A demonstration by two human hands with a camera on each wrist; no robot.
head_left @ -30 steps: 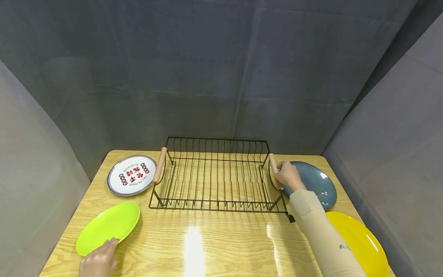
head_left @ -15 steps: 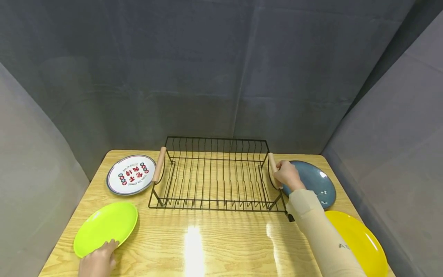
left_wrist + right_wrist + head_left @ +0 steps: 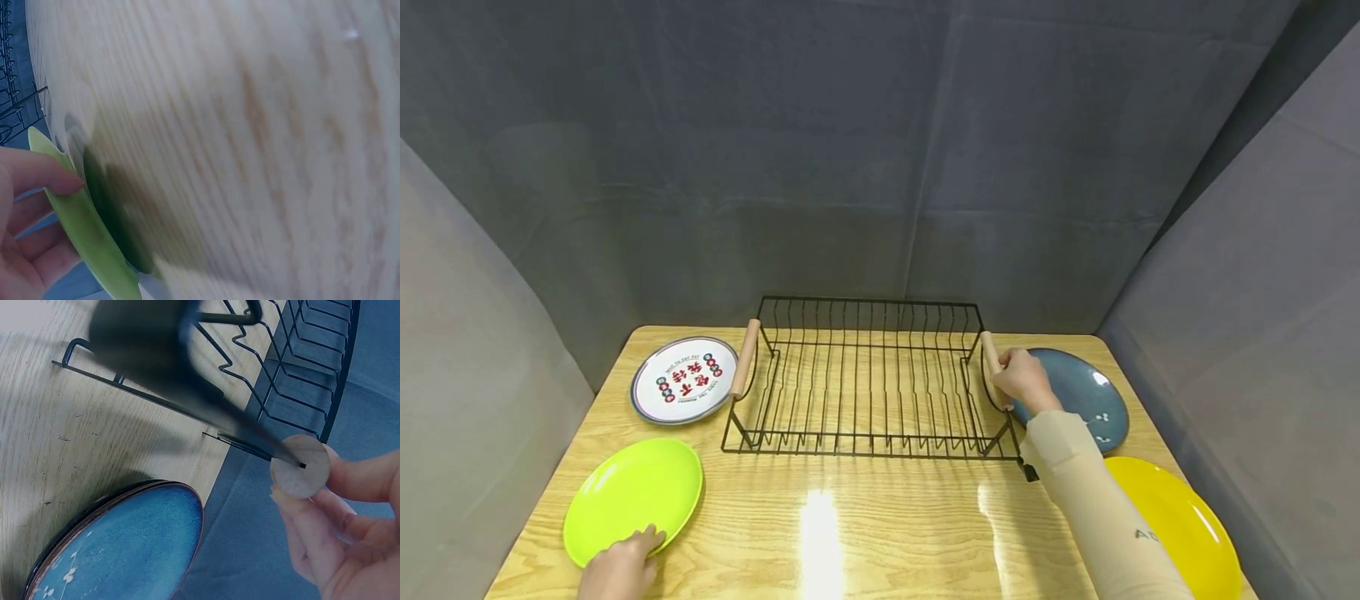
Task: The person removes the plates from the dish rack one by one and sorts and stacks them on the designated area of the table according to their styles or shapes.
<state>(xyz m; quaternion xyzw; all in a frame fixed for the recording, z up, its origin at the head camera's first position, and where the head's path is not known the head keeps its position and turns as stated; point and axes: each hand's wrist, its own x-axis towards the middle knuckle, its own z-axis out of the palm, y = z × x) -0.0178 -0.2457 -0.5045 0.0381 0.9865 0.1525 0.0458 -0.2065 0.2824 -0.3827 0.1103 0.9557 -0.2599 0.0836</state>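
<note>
At the front left, my left hand (image 3: 621,567) pinches the near right rim of a lime-green plate (image 3: 625,500). The left wrist view shows the thumb on one face of that green plate (image 3: 94,244) and fingers behind it, its edge tilted over the wood. My right hand (image 3: 1026,383) grips the right wooden handle (image 3: 992,358) of a black wire dish rack (image 3: 871,434). In the right wrist view, thumb and fingers close around the round end of this handle (image 3: 300,467). The rack's slots hold no plates.
A white plate with red characters (image 3: 685,379) lies left of the rack. To the right are a dark blue plate (image 3: 1078,396) and, nearer, a yellow plate (image 3: 1180,533) partly behind the right sleeve. Grey cloth (image 3: 850,167) walls off the back and sides of the wooden table (image 3: 910,525).
The green plate shifts slightly left, then back right, and its face shows rounder now. My left hand moves a little with it. The right hand and the rack stay put.
</note>
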